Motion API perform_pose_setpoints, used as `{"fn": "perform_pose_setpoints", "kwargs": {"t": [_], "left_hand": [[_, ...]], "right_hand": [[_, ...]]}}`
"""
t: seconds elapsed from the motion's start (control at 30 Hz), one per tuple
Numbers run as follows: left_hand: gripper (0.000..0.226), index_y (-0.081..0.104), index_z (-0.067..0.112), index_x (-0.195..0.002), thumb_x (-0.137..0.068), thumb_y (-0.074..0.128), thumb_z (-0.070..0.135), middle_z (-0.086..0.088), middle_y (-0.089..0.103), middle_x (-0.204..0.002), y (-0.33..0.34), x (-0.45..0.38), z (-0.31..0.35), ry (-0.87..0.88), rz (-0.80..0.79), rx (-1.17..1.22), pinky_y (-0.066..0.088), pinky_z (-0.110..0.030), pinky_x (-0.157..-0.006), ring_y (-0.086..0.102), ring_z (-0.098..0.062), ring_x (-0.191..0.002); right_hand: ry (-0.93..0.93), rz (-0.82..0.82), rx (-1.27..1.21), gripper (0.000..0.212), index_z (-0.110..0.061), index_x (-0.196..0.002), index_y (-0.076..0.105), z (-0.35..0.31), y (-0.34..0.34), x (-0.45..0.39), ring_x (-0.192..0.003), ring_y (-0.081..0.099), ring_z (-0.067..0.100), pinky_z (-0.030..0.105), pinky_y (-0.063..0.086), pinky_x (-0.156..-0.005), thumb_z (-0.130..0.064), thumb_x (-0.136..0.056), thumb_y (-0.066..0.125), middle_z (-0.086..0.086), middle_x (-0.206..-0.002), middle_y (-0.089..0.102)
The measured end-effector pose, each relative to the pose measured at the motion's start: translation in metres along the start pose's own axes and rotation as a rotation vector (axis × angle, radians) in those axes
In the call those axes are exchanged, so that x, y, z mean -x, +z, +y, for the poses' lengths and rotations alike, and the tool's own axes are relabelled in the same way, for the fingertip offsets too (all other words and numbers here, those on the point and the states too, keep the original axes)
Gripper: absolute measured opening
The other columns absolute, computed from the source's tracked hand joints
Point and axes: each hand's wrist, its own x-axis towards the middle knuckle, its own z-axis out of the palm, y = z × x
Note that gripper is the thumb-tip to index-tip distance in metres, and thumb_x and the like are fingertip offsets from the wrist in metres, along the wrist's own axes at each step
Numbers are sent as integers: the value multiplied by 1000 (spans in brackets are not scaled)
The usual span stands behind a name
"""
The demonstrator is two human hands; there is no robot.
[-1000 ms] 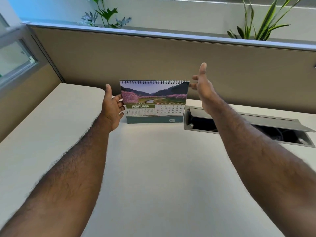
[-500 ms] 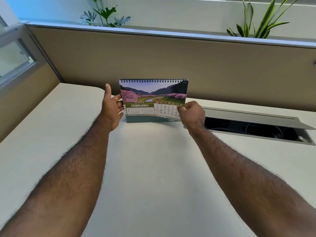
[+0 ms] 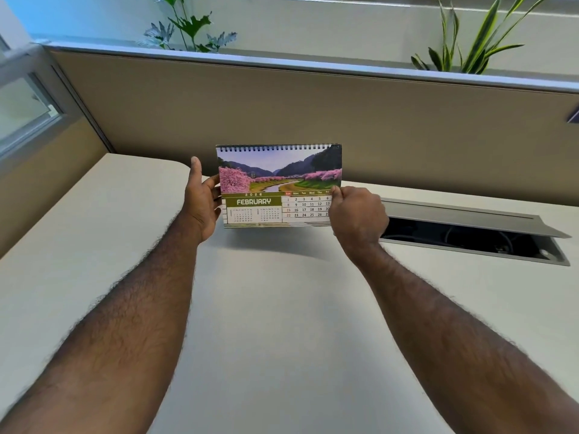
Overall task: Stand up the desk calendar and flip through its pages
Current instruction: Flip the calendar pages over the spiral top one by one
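The desk calendar (image 3: pixel 275 183) stands upright on the white desk (image 3: pixel 266 308), spiral binding on top. Its front page shows FEBRUARY under a picture of pink blossom trees along a river. My left hand (image 3: pixel 202 198) steadies the calendar's left edge, thumb up and fingers behind the page. My right hand (image 3: pixel 355 214) pinches the lower right corner of the February page and has lifted its bottom edge forward, off the base. The page's right-hand date columns are hidden by my right hand.
A beige partition wall (image 3: pixel 313 114) runs behind the desk, with green plants (image 3: pixel 470 36) above it. An open cable tray (image 3: pixel 470 236) with a raised metal lid sits in the desk to the right of the calendar. A window frame (image 3: pixel 28 111) is at left.
My right hand came down from beside the calendar's top right corner, took hold of the February page's lower right corner and raised the page's bottom edge. The left hand stayed on the left edge.
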Motion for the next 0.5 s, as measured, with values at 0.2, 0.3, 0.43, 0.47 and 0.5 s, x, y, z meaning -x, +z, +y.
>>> {"fn": "perform_pose_setpoints", "kwargs": {"t": [0.2, 0.3, 0.43, 0.47, 0.5], "left_hand": [[83, 65, 21, -121, -87, 17, 80, -8, 73, -116, -4, 2, 3, -29, -18, 12, 51, -49, -99, 67, -34, -110], [84, 67, 22, -120, -89, 12, 78, 0, 77, -107, -2, 1, 4, -21, -48, 41, 52, -34, -88, 70, -20, -100], [83, 65, 23, -116, -88, 10, 78, -2, 68, -119, -1, -2, 1, -11, -4, 26, 18, -46, -115, 54, -21, -117], [85, 61, 22, -124, -88, 10, 78, -5, 64, -127, -1, -3, 0, -19, -6, 25, 14, -49, -118, 52, -24, -123], [87, 57, 20, -132, -87, 10, 78, -7, 60, -134, -2, -3, 0, -28, -4, 22, 12, -50, -120, 49, -26, -128]], "right_hand": [[242, -371, -883, 51, -14, -71, 68, -11, -36, -15, -65, 69, 20, 31, 51, -65, -56, -93, 47, 2, -68, 73], [314, -722, -1407, 74, -9, -112, 64, -15, -52, -31, -101, 71, 26, 39, 53, -86, -71, -91, 28, 11, -107, 75], [179, -741, -1523, 85, -13, -132, 52, -24, -55, -53, -121, 58, 26, 44, 40, -103, -75, -89, 13, 7, -126, 67], [147, -735, -1490, 87, -14, -136, 50, -27, -56, -58, -124, 55, 24, 41, 37, -105, -75, -89, 10, 6, -130, 65], [114, -721, -1431, 89, -14, -140, 46, -29, -56, -63, -125, 53, 20, 37, 36, -104, -75, -88, 7, 5, -134, 62]]}}
